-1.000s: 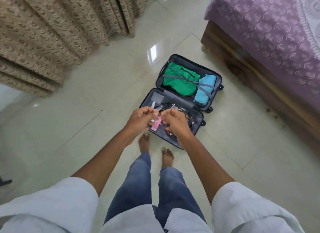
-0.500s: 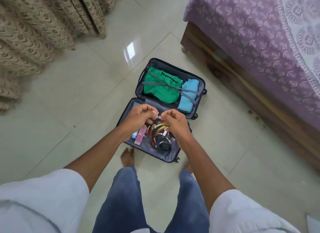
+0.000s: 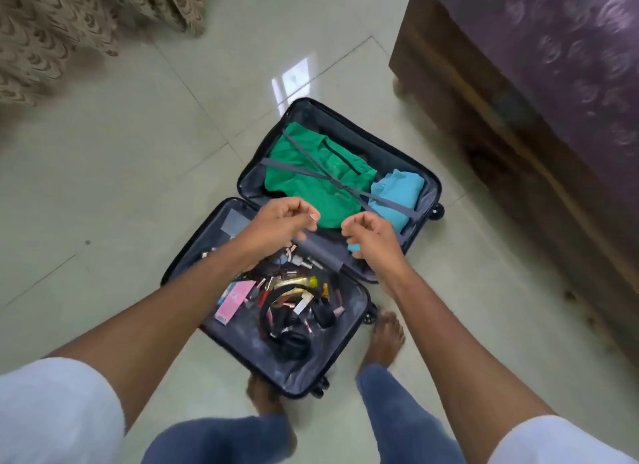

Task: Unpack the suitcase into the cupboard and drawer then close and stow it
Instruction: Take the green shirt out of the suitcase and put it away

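Both hands hover above an open suitcase (image 3: 430, 187) lying flat on pale floor tiles. On the left, the left hand (image 3: 276, 227) has its fingers curled in, the tips pinched together; whether they hold anything is too small to tell. Beneath its forearm the suitcase's near half holds a pink box (image 3: 232, 301), black headphones (image 3: 288, 329) and a jumble of small items, blurred and partly hidden. Further right, the right hand (image 3: 371, 235) is loosely curled, holding nothing visible. Behind it, the far half holds a green garment (image 3: 311, 176) and a blue garment (image 3: 397, 190) under crossed straps. A purple-covered bed (image 3: 553, 83) is cut off at right.
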